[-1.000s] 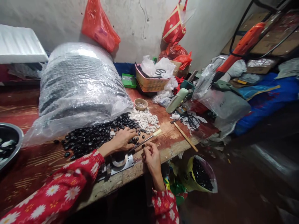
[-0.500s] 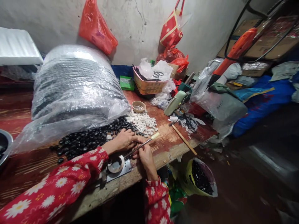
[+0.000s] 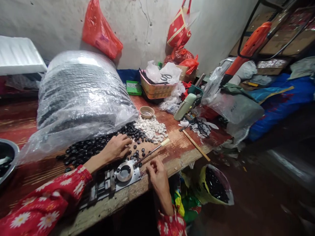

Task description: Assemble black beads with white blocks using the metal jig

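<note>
My left hand hovers over or rests at the right edge of a pile of small round black plastic pieces, fingers bent and apart from the thumb. My right hand is at the table's front edge with thumb and fingertips drawn together; anything between them is too small to make out. Between the hands lies a metal hand-lever fixture with a round ring. Its lever slants up to the right and ends in a pale yellow grip. Several loose black pieces are scattered behind the lever.
White small parts are heaped beside a round tan dish. A large clear bag of dark pieces fills the back left. A hammer lies right, near a pale green flask. An orange power screwdriver hangs above.
My hands, together at the lever before, are now apart. The left has drawn back left to the black pile; the right has moved slightly toward the table edge. More of the fixture shows.
</note>
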`<state>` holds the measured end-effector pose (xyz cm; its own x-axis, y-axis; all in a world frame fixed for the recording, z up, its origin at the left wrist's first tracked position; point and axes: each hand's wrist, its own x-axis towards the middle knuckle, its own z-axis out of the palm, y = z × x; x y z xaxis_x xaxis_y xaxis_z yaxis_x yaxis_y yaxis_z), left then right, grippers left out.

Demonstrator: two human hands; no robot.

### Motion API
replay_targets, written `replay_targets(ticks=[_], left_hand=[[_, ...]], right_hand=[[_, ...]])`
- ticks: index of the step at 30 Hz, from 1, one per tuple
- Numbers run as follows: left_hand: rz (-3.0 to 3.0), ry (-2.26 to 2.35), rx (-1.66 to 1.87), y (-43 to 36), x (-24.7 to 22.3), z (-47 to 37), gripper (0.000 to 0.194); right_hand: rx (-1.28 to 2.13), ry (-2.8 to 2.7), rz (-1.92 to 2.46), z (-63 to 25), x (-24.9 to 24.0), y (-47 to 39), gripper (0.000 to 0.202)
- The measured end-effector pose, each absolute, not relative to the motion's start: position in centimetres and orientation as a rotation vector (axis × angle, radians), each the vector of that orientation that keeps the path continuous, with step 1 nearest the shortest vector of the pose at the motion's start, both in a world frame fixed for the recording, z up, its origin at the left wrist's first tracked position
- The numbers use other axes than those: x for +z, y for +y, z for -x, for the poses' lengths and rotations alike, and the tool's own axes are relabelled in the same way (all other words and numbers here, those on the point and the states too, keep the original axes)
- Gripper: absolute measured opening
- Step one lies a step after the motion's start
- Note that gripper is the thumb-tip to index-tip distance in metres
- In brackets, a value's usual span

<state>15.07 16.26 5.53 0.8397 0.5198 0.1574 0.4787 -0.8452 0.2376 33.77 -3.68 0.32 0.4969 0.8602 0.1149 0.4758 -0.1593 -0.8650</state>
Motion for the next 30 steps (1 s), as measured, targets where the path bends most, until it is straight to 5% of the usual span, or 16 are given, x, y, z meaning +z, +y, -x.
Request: replay_targets(ticks=[6, 14, 19, 25, 30], left_hand=[[-2.762, 0.500, 0.145, 15.0, 4.9, -19.3, 0.016], [-2.788, 0.561, 0.053, 15.7, 4.5, -18.9, 0.014], [-2.836, 0.803, 0.167, 16.2, 5.1, -17.2, 0.012], [-2.848, 0.680, 0.200, 15.8, 5.3, -18.2, 0.024], [-2.847, 0.511, 0.056, 14.9, 4.4, -21.9, 0.018]], right_hand=[[0.382, -1.295, 2.081, -32.0, 1.3, -1.5, 0.013], [0.669, -1.031, 1.715, -32.1, 0.1, -1.5, 0.021], [0.143, -1.008, 1.957, -34.0, -0.1, -2.2, 0.038], [-0.052, -1.038, 2.189, -37.6, -0.7, -1.6, 0.011], [0.034, -1.078, 2.170, -39.0, -0.6, -1.3, 0.017]])
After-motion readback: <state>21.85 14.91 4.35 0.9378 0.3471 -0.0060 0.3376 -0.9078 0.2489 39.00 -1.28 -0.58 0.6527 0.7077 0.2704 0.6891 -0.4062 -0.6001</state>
